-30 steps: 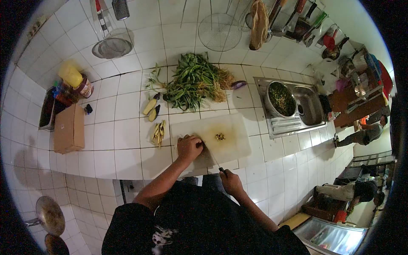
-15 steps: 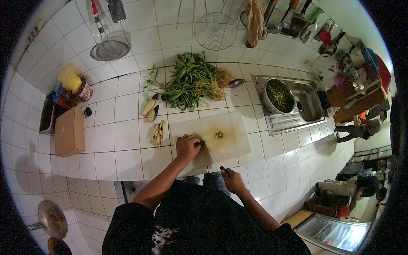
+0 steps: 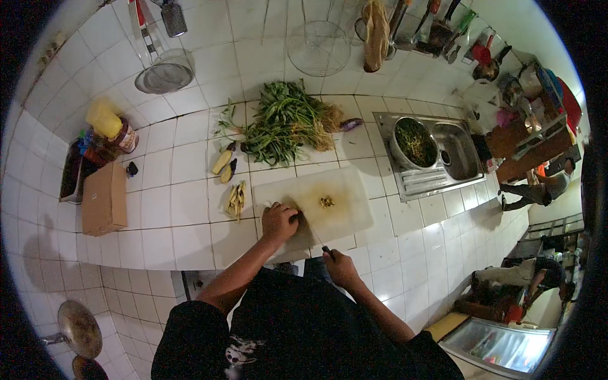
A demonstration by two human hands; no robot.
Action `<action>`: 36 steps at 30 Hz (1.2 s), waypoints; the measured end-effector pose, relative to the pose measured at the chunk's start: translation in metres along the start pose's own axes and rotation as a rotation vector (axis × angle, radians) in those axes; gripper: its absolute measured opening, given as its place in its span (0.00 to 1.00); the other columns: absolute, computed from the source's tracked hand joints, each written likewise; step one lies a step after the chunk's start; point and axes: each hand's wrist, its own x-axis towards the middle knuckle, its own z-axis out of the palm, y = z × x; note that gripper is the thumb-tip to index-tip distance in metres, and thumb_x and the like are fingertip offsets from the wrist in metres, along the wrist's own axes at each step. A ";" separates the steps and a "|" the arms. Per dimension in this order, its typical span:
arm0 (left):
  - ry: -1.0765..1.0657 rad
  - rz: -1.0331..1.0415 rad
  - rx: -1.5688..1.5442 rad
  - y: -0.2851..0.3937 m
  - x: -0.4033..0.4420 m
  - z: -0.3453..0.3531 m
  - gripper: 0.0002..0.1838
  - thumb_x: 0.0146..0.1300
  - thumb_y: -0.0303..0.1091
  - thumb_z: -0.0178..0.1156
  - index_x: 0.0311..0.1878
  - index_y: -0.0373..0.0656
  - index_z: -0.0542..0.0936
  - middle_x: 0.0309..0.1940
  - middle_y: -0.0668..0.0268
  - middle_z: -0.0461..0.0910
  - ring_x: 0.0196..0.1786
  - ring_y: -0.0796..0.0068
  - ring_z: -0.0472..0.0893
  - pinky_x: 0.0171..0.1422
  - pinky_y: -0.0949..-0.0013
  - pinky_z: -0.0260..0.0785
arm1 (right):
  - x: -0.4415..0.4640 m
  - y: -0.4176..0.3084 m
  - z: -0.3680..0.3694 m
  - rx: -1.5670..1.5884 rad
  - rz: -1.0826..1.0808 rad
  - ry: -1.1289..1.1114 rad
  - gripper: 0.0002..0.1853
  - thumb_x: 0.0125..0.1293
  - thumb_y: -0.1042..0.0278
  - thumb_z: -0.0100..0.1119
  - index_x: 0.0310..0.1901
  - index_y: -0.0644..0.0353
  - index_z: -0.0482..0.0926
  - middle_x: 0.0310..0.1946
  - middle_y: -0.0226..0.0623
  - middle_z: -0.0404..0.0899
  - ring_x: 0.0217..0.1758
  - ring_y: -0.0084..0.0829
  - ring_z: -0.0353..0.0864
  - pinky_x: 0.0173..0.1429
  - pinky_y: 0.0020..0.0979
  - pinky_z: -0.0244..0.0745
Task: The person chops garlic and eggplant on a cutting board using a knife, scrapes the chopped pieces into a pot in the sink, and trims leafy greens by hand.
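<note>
My left hand (image 3: 279,221) rests on the left half of the white cutting board (image 3: 347,218), its fingers curled round something small and dark that they mostly hide. In my right hand (image 3: 341,268), at the board's front edge, is the black handle of a knife (image 3: 315,232). Its thin blade slants up and left, with the tip close to the left fingertips. A small heap of chopped pieces (image 3: 327,202) lies mid-board. Left of the board are pale cut strips (image 3: 236,201) and, behind them, eggplant pieces (image 3: 223,160) with dark skin.
Leafy greens with roots (image 3: 282,126) lie behind the board beside a purple eggplant (image 3: 351,124). A bowl of chopped greens (image 3: 415,143) stands on the sink (image 3: 465,158) at right. A cardboard box (image 3: 104,201) is at left. Two people are in the background at right.
My right hand and the knife have shifted slightly left. My left hand stays almost in place on the board. The lower person in the background has moved their arms.
</note>
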 end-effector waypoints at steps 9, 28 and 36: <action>-0.054 -0.074 -0.064 0.001 -0.001 -0.002 0.10 0.47 0.35 0.72 0.35 0.50 0.87 0.37 0.70 0.85 0.46 0.63 0.80 0.50 0.55 0.70 | 0.004 0.010 -0.014 -0.049 0.010 0.045 0.22 0.74 0.52 0.49 0.41 0.68 0.77 0.32 0.63 0.79 0.41 0.63 0.79 0.43 0.53 0.73; -0.075 -0.097 -0.025 -0.002 -0.001 0.002 0.09 0.47 0.35 0.72 0.34 0.48 0.87 0.38 0.70 0.85 0.46 0.63 0.81 0.50 0.55 0.73 | -0.003 0.002 -0.006 -0.089 0.049 -0.002 0.21 0.74 0.51 0.49 0.42 0.66 0.77 0.29 0.61 0.79 0.39 0.64 0.79 0.42 0.54 0.73; -0.023 -0.099 -0.073 0.008 -0.008 -0.005 0.09 0.48 0.34 0.70 0.35 0.48 0.87 0.40 0.69 0.84 0.49 0.62 0.79 0.51 0.53 0.72 | 0.004 0.007 -0.009 -0.046 0.044 0.075 0.21 0.74 0.52 0.49 0.41 0.66 0.77 0.28 0.61 0.79 0.37 0.62 0.79 0.41 0.52 0.73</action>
